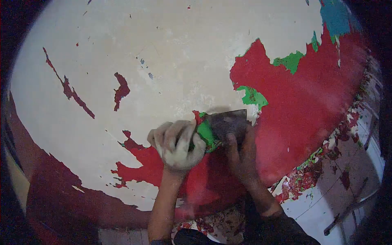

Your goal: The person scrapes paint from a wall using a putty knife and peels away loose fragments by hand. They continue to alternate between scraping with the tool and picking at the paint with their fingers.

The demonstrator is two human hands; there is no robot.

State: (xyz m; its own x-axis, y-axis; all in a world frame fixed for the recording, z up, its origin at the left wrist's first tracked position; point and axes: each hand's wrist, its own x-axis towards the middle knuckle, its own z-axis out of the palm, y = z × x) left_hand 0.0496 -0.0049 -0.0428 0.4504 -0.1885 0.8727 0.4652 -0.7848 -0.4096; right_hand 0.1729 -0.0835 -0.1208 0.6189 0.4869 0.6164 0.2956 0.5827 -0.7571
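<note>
Green paint (206, 132) beside curled fingers of left hand (178, 143), hold unclear; dark scraper (226, 123) gripped by fingers of right hand (243, 157)

The person's left hand (177, 145) is blurred about the fingers, the right hand (243, 153) hides part of the dark blade (226, 123), the top edge cuts off the painted surface (171, 61), and many flakes (303, 179) beyond its lower right rim are too small to tell apart.
</note>
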